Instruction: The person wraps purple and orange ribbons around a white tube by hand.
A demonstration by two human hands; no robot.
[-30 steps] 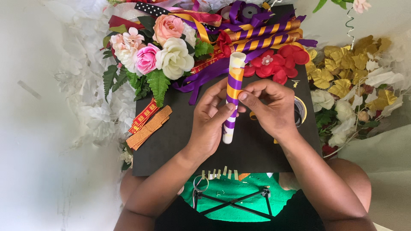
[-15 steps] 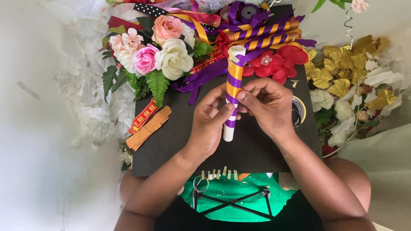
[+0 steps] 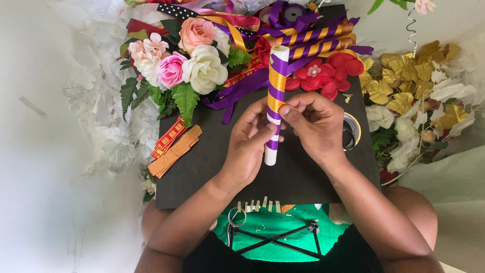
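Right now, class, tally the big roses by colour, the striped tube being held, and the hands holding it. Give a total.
Peach rose: 1
Pink rose: 1
Cream rose: 1
Striped tube: 1
Left hand: 1
Right hand: 1
Total: 6

A plain white wall (image 3: 45, 151) fills the left side, evenly lit by soft light.
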